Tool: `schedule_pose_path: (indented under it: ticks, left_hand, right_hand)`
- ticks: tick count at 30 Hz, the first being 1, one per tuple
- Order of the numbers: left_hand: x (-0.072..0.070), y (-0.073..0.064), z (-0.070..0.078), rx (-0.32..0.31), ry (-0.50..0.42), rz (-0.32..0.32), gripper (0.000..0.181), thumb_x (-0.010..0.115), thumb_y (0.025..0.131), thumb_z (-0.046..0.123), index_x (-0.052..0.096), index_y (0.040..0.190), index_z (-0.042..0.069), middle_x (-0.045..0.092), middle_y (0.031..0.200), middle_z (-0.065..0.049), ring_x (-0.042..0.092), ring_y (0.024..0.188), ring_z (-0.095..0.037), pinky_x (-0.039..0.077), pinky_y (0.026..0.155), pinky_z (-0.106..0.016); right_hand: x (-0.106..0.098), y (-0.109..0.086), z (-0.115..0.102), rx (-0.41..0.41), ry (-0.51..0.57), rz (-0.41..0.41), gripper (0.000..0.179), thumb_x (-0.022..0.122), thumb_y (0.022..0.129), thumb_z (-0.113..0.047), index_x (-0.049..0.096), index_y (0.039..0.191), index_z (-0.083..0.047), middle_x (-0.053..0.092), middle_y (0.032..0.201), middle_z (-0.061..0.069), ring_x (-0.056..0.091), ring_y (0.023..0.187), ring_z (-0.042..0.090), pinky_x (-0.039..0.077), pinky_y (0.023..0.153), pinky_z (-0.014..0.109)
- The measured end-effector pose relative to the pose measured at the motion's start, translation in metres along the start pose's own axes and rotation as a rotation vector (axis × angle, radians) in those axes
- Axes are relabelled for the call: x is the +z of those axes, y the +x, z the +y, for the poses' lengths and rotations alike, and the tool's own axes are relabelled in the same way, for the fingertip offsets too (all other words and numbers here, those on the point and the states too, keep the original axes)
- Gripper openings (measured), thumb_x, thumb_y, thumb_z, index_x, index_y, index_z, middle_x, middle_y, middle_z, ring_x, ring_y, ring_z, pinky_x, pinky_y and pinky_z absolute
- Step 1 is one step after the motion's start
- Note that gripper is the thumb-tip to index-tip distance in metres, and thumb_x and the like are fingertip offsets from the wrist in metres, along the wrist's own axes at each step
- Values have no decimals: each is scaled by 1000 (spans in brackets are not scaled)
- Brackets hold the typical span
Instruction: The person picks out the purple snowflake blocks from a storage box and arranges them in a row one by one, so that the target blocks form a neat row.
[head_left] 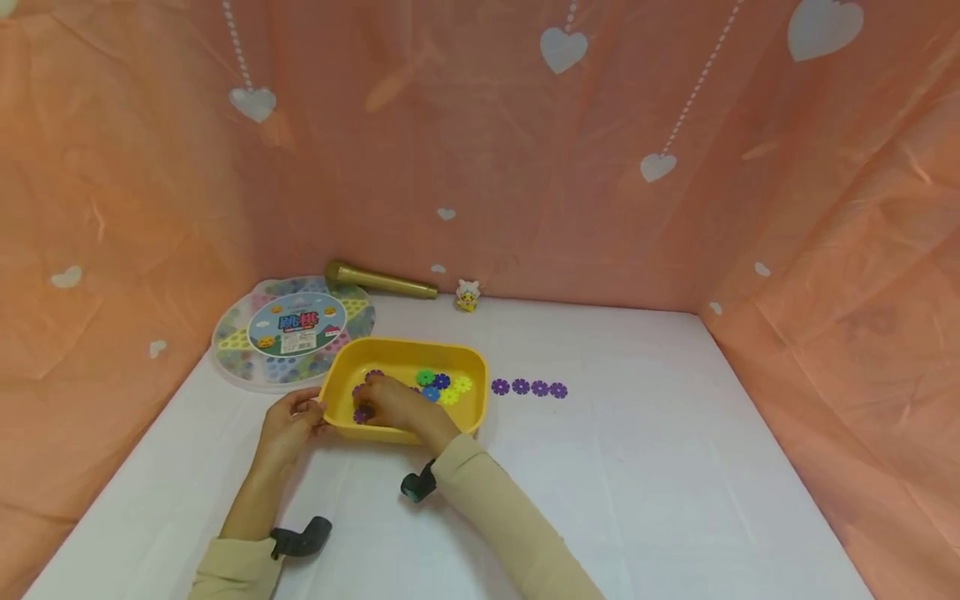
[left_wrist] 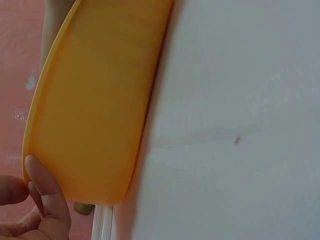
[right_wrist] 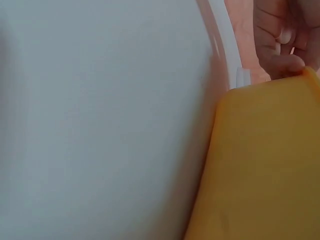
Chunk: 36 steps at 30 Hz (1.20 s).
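A yellow plastic basin (head_left: 408,351) stands on the white table with flower-shaped snowflake discs in it: a green disc (head_left: 425,377), a dark blue disc (head_left: 441,382), a light blue disc (head_left: 431,393), yellow discs (head_left: 449,397) and several purple ones. My left hand (head_left: 291,425) pinches the basin's rim at its near left corner; the left wrist view shows the fingertips (left_wrist: 42,175) on that rim. Reaching over the near wall, my right hand (head_left: 397,404) is down inside the basin, fingers at a purple disc (head_left: 362,415). Whether they grip it is hidden.
Right of the basin, several purple discs (head_left: 521,387) lie in a row. Behind it on the left are a round Chinese checkers box (head_left: 247,367) and a gold microphone (head_left: 382,282). A small figurine (head_left: 467,296) stands near the back curtain (head_left: 480,167).
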<state>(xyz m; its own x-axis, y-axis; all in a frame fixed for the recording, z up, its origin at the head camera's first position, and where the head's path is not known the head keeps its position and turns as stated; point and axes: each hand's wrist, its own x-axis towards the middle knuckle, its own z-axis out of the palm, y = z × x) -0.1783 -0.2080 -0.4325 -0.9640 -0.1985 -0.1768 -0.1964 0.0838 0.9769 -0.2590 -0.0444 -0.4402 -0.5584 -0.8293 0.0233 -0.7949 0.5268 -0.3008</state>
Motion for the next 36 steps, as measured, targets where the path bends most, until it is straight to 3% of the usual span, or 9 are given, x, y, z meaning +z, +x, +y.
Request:
schedule_pose_path:
  ticks: [8, 11, 16, 21, 26, 32, 36]
  left_hand:
    - [1, -1, 0, -9, -12, 1, 43, 48, 93, -2, 35, 131, -15, 46, 84, -4, 56, 61, -4, 53, 61, -18]
    - [2, -1, 1, -16, -5, 4, 43, 48, 93, -1, 36, 132, -14, 47, 86, -6, 56, 62, -4, 53, 63, -19]
    - [2, 0, 1, -27, -3, 11, 42, 47, 93, 0, 36, 132, -13, 46, 88, -8, 56, 63, -4, 53, 64, -18]
    - [2, -1, 0, -23, -22, 5, 43, 48, 92, -2, 35, 132, -14, 46, 86, -6, 56, 62, -4, 54, 63, -19]
    - [1, -1, -1, -15, -27, -2, 44, 49, 93, -2, 34, 132, -15, 45, 84, -4, 56, 62, -4, 53, 62, -19]
    - [1, -1, 0, -3, -30, -4, 44, 49, 93, -3, 34, 132, -16, 45, 83, -4, 56, 61, -4, 54, 61, -19]
    - [1, -1, -1, -2, -30, -1, 43, 49, 93, -3, 34, 132, -15, 46, 83, -4, 56, 61, -4, 53, 61, -19]
  right_hand:
    - [0, -3, -1, 129, 145, -34, 23, 69, 84, -22, 68, 105, -14, 63, 91, -9, 55, 82, 2, 44, 83, 10]
    - [-1, -3, -3, 164, 144, -36, 23, 70, 84, -23, 69, 105, -15, 63, 89, -10, 55, 80, 1, 44, 82, 10]
    - [-2, -3, -4, 185, 100, -42, 22, 71, 83, -22, 69, 104, -16, 62, 87, -10, 53, 78, 3, 45, 79, 10]
    - [-1, -5, -5, 222, 140, -49, 20, 70, 84, -22, 68, 103, -17, 60, 87, -11, 53, 78, 3, 45, 79, 11]
    - [0, -6, -5, 197, 157, -22, 17, 71, 83, -21, 66, 99, -17, 57, 86, -10, 52, 78, 4, 44, 77, 9]
    - [0, -7, 0, 174, 312, -12, 23, 68, 85, -15, 63, 107, -14, 60, 89, -9, 53, 81, 3, 44, 79, 9]
    - [-4, -8, 4, 195, 475, 51, 24, 66, 86, -9, 65, 110, -9, 64, 94, -4, 56, 80, 4, 47, 75, 11]
